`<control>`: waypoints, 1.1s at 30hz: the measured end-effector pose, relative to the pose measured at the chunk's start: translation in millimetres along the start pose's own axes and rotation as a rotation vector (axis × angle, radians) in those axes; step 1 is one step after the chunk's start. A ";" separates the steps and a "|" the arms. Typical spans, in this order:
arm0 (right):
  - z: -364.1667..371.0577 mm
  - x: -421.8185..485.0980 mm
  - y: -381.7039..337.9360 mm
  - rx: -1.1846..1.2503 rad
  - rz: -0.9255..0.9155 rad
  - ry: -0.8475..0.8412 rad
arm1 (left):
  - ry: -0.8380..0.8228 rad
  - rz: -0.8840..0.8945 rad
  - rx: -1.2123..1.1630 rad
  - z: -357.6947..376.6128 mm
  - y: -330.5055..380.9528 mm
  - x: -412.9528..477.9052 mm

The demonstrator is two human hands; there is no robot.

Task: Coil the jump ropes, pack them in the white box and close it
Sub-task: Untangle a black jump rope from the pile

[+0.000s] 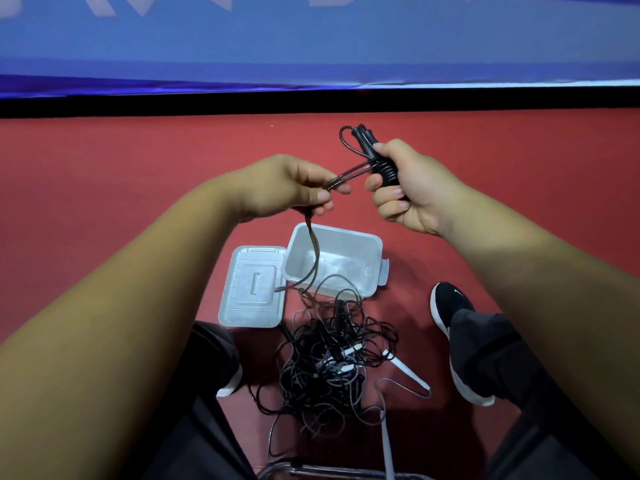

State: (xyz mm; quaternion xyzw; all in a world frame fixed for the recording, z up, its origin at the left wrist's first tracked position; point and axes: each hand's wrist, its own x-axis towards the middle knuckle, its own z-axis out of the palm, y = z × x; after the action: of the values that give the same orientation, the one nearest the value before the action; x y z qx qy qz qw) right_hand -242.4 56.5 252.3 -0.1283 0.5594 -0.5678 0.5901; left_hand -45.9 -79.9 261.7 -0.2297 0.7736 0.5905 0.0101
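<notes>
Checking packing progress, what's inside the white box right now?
The white box looks empty: bare walls and floor, no coiled rope. A black rope hanging from the left hand crosses in front, hiding a thin strip.

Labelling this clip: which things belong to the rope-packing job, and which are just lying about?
Job: black jump rope wound on its handles; tangled pile of dark ropes; open white plastic box; flat white lid.
Lying about: black sneaker; blue banner.

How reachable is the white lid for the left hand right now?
Likely not yet: the left hand pinches the black rope, whose wound end the right hand grips. The lid lies on the floor beside the open box, so only the busy hand stands in the way.
</notes>
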 end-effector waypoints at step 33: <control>2.0 -25.9 23.5 -0.477 0.451 -0.597 | 0.154 0.100 0.101 7.0 4.3 1.8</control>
State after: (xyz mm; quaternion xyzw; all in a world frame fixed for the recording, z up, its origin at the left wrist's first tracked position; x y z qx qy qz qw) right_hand -221.4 84.2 247.8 -0.2941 0.4937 -0.2181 0.7888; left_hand -50.9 -73.2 262.9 -0.2348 0.8113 0.5311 -0.0674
